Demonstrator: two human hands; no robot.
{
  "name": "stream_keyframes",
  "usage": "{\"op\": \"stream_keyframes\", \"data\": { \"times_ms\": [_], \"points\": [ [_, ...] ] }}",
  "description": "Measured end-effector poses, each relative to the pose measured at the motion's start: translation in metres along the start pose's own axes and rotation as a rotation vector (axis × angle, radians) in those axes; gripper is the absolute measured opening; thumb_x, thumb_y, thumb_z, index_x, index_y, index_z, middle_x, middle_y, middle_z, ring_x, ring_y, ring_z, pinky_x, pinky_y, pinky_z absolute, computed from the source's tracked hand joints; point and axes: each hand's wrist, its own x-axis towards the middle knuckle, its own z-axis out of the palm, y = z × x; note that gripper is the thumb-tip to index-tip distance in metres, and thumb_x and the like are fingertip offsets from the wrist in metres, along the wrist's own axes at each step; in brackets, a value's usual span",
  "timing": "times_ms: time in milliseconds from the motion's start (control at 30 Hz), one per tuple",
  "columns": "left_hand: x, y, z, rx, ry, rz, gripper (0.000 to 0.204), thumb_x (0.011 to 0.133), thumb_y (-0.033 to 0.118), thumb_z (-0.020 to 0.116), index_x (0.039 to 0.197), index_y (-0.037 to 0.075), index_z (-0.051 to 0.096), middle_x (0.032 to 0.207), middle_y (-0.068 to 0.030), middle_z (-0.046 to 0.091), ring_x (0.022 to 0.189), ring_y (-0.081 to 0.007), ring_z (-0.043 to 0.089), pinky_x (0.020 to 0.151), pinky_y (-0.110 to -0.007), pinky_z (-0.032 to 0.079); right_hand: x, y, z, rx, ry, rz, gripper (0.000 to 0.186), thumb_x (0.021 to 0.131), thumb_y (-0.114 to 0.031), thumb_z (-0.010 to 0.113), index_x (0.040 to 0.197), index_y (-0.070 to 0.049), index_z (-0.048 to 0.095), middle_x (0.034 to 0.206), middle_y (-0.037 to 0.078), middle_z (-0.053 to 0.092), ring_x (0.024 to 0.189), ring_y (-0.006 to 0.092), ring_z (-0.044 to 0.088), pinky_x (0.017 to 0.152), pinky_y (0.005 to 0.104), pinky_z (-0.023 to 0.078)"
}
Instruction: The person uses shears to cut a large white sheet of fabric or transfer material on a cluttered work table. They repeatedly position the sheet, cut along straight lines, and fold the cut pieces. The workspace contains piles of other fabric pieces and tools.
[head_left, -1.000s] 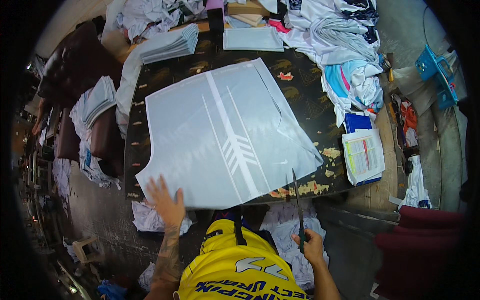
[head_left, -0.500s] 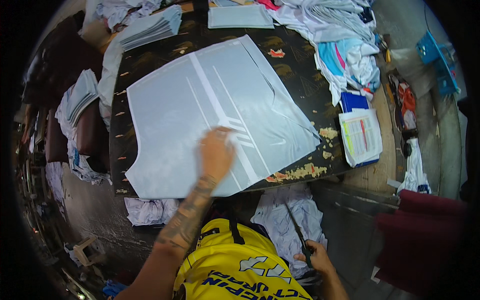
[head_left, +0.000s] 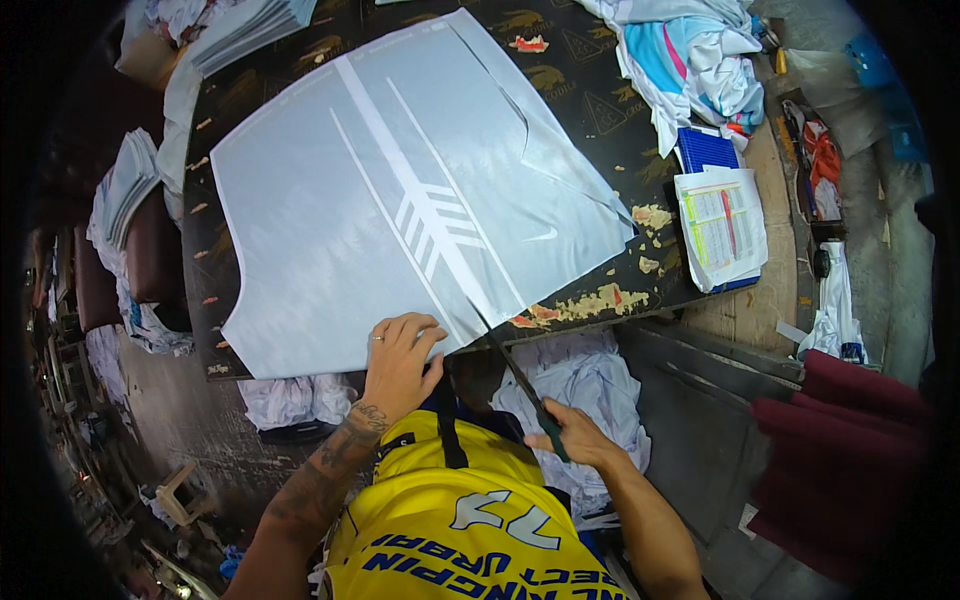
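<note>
A large grey-white fabric panel (head_left: 300, 200) with white stripes and chevrons lies spread on the dark tabletop. My left hand (head_left: 402, 362), a ring on one finger, rests on the panel's near edge, its fingers lying over the cloth and the thumb apart. My right hand (head_left: 585, 438) is closed around the dark handles of long shears (head_left: 518, 378). Their blades slant up and left to the panel's near edge, by the lower end of the central stripe. Whether the cloth lies between the blades I cannot tell.
Marked paper sheets (head_left: 722, 225) lie over a blue pad (head_left: 707, 152) at the table's right. Piled white and blue garments (head_left: 690, 70) sit at the far right. Folded pale pieces (head_left: 250, 35) are stacked far left. White cloth (head_left: 575, 390) hangs below the table's near edge.
My left hand has come back from the middle of the panel to its near edge. My right hand has raised the shears from below the table to that edge. The view has shifted.
</note>
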Motion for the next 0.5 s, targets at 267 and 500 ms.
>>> {"op": "stream_keyframes", "data": {
  "times_ms": [267,500],
  "points": [
    [-0.016,0.014,-0.005,0.028,-0.080,-0.121,0.029,0.087,0.016,0.075,0.115,0.010,0.069,0.126,-0.0101,0.062,0.133,-0.0354,0.051,0.111,-0.051,0.035,0.017,-0.021,0.000,0.048,0.063,0.081,0.061,0.080,-0.061,0.091,0.091,-0.006,0.067,0.075,0.003,0.060,0.071,0.0179,0.056,0.067,0.0348,0.045],
    [-0.010,0.007,-0.003,-0.088,-0.111,-0.009,0.030,0.086,0.013,0.075,0.114,0.008,0.068,0.127,-0.0096,0.062,0.131,-0.0324,0.054,0.109,-0.049,0.040,0.021,-0.029,0.001,0.105,0.035,0.141,0.060,0.081,-0.053,0.094,0.074,-0.004,0.061,0.064,-0.002,0.050,0.062,0.0129,0.045,0.056,0.0344,0.036]
  ]
}}
